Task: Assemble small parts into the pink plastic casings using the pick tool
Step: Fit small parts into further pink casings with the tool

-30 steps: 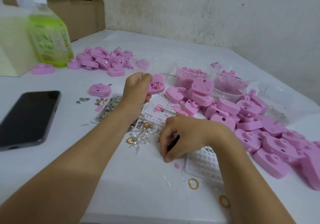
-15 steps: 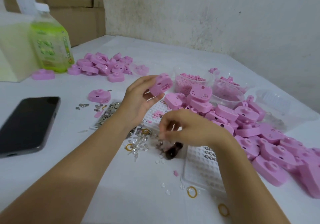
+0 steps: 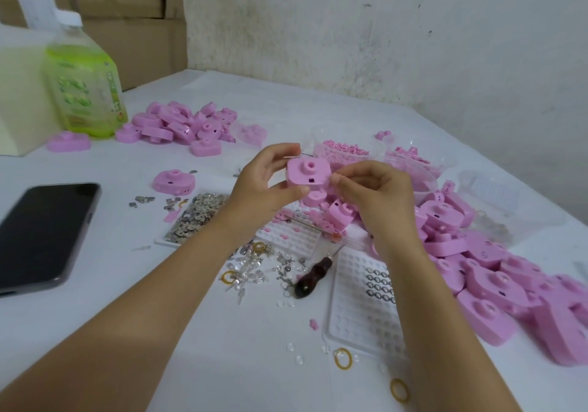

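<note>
The left hand (image 3: pixel 264 182) grips 1 pink casing (image 3: pixel 307 173) raised above the worktop (image 3: pixel 127 230), hub side up. The right hand (image 3: pixel 372 195) pinches at its right edge; any small part between those fingertips (image 3: pixel 336 183) is too small to tell. Keep the left grip steady, seat the part squarely, then fetch the pick tool (image 3: pixel 313 276) lying below for pressing.

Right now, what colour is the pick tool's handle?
The pick tool handle is dark brown; head view.

One pink casing (image 3: pixel 307 173), round boss and small square slot uppermost, held raised at frame centre. Dark-handled pick tool (image 3: pixel 313 276) lies flat, lower centre; its thin tip is barely discernible.
</note>
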